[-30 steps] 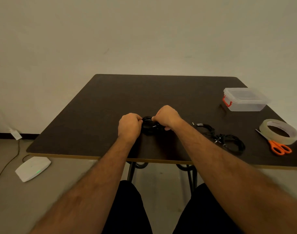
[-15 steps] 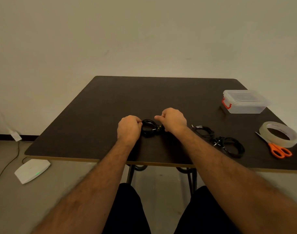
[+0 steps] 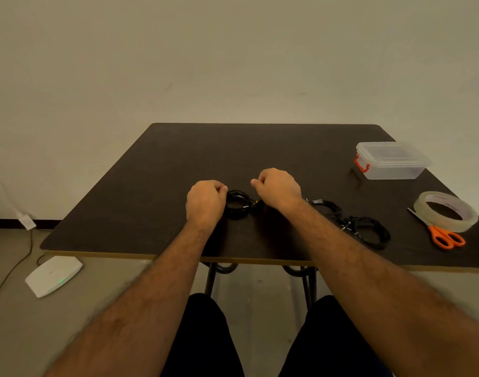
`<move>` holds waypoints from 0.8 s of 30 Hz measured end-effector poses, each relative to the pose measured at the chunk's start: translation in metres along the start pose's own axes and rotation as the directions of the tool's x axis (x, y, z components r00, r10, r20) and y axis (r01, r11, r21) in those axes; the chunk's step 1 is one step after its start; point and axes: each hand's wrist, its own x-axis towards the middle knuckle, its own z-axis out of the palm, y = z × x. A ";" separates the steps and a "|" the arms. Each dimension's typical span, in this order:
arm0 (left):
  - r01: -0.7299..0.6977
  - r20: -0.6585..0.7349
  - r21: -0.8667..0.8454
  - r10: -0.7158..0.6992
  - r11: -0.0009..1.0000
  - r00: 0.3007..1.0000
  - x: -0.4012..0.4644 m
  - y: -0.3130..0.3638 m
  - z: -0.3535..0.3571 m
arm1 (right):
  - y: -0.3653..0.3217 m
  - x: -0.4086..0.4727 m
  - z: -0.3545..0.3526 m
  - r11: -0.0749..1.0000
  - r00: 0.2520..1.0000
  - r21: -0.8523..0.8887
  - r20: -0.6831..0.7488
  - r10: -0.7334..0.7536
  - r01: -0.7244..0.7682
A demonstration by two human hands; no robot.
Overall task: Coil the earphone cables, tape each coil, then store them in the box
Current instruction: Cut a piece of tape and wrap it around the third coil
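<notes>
A small black earphone coil (image 3: 237,204) lies on the dark table (image 3: 156,186) between my two hands. My left hand (image 3: 205,201) is curled against the coil's left rim and hides that edge. My right hand (image 3: 279,189) is closed just right of the coil, thumb and forefinger pinched together above it; the plug end runs under its heel. Further right lie more black earphone cables (image 3: 369,232), loosely looped. The clear plastic box (image 3: 390,161) with a red latch stands lidded at the far right. A clear tape roll (image 3: 447,211) lies near the right edge.
Orange-handled scissors (image 3: 446,237) lie next to the tape roll. The table's front edge runs just in front of my forearms. On the floor to the left sits a white device (image 3: 53,275) with a green light, with a cord near it.
My hands have drawn slightly apart. The right hand has come off the coil, which now shows more fully between them.
</notes>
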 end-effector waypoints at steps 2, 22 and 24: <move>-0.027 -0.043 -0.023 0.026 0.999 0.999 0.000 0.007 -0.002 | 0.002 -0.001 -0.006 1.000 0.999 0.011 -0.027 -0.023 0.024; -0.482 0.218 -0.127 0.499 0.867 0.839 -0.064 0.229 0.081 | 0.188 -0.077 -0.146 0.974 0.952 -0.045 -0.225 0.208 -0.223; -0.498 0.276 -0.115 0.509 0.860 0.815 -0.072 0.250 0.098 | 0.213 -0.092 -0.153 0.948 0.929 -0.078 -0.240 0.283 -0.309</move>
